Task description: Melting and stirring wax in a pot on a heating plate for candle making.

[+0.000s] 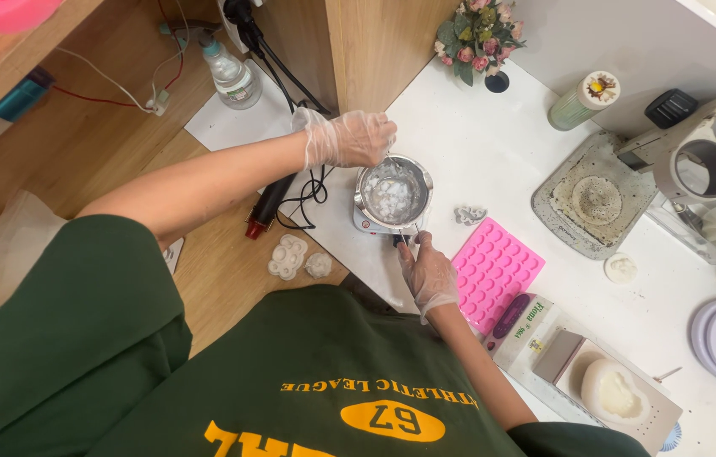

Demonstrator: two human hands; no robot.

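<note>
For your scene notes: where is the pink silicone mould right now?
In the head view, the pink silicone mould lies on the white table, right of centre, beside the gloved hand below the metal pot.

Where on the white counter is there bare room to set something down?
Bare white counter lies between the metal pot, the flower bunch and the grey tray. Another patch sits right of the pink mould, below the tray. The far right edge is crowded with machine parts and dishes.
</note>
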